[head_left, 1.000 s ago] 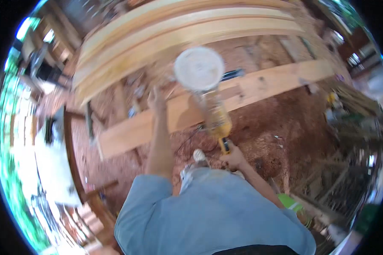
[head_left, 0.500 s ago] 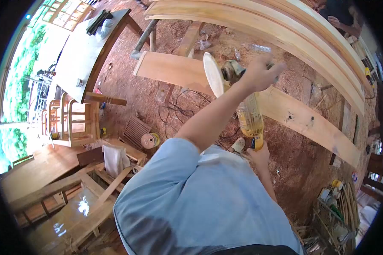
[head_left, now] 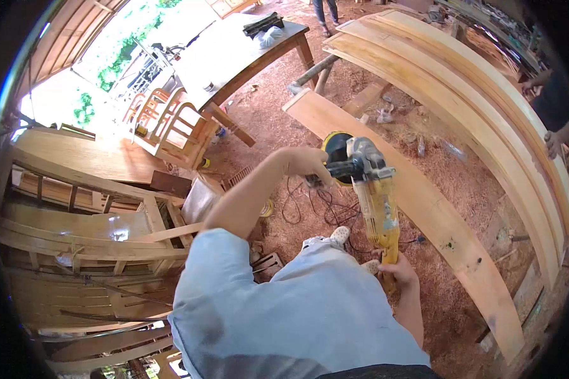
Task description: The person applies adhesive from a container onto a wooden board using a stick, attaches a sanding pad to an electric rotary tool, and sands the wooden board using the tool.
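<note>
A yellow angle grinder (head_left: pixel 377 208) hangs in front of my body, its head up and its rear handle towards me. My left hand (head_left: pixel 308 165) is closed round the black side handle, left of the head. Down at the rear handle, my right hand (head_left: pixel 399 270) grips the yellow end; its fingers are partly hidden. The round disc (head_left: pixel 337 151) with a yellow edge shows its dark back behind the head. Beyond the tool, a long wooden plank (head_left: pixel 423 211) with dark spots lies across supports; in this view the grinder's head overlaps its left edge.
Long boards (head_left: pixel 461 95) are stacked at right, where another person's hand (head_left: pixel 553 144) touches them. A table (head_left: pixel 224 54) and wooden chair frames (head_left: pixel 164 123) stand at upper left. Wooden furniture parts (head_left: pixel 88 237) fill the left. A dark cord (head_left: pixel 325 205) lies on the shavings-covered floor.
The grinder has turned: its white disc face is now hidden and the disc's back shows. My left hand has swung from the tool's right to its left. The view has shifted.
</note>
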{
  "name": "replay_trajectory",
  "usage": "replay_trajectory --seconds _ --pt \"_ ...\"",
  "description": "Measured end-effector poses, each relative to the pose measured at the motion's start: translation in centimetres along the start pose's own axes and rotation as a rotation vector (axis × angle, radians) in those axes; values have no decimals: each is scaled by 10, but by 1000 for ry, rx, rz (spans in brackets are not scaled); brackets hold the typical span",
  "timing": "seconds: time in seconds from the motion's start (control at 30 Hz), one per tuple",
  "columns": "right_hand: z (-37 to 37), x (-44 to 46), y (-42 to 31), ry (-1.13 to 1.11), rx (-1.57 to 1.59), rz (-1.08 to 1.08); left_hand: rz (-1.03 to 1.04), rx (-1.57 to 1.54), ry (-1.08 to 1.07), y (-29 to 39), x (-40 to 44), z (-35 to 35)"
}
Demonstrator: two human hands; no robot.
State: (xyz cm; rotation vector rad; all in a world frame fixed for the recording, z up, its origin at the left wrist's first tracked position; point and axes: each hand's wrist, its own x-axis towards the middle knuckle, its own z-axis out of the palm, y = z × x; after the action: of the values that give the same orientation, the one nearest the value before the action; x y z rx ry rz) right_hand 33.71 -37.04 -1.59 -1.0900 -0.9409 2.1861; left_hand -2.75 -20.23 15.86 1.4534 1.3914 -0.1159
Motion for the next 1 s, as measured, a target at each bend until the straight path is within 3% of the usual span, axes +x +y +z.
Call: replay_trajectory --seconds 0.03,0.07,0.13,0.17,0.23,0.33,0.4,0.47,0.6,0.67,0.77,0.9,0.93,1.0 --pt "6 -1 -13 -57 17 48 -79 68 -161 10 4 -7" --pt "3 6 -14 -49 11 50 -70 65 -163 22 9 -6" --pt "-6 17 -4 -17 -129 -133 -141 555 36 38 17 14" --pt "-5 18 -9 -1 -130 -121 -130 548 21 31 24 24" --pt "-5 19 -19 134 -337 -16 -180 496 400 16 40 40" --pt "-4 -9 -18 133 -336 -25 -59 428 557 1 28 67" --pt "2 -38 6 169 -342 -73 -40 403 524 25 1 88" --pt "10 -73 16 319 -460 -42 99 422 607 29 -1 113" --pt "15 -96 35 429 -364 -92 287 450 540 40 15 139" --pt "26 -102 36 534 -263 6 247 358 420 49 14 143" --pt "26 -88 55 611 -315 -96 285 427 427 50 40 137" --pt "48 -70 27 657 -52 -172 394 433 335 47 60 101" --pt "46 -64 25 699 -32 -202 433 338 218 46 64 85" --pt "22 -40 28 604 -59 -103 498 270 123 54 68 48"
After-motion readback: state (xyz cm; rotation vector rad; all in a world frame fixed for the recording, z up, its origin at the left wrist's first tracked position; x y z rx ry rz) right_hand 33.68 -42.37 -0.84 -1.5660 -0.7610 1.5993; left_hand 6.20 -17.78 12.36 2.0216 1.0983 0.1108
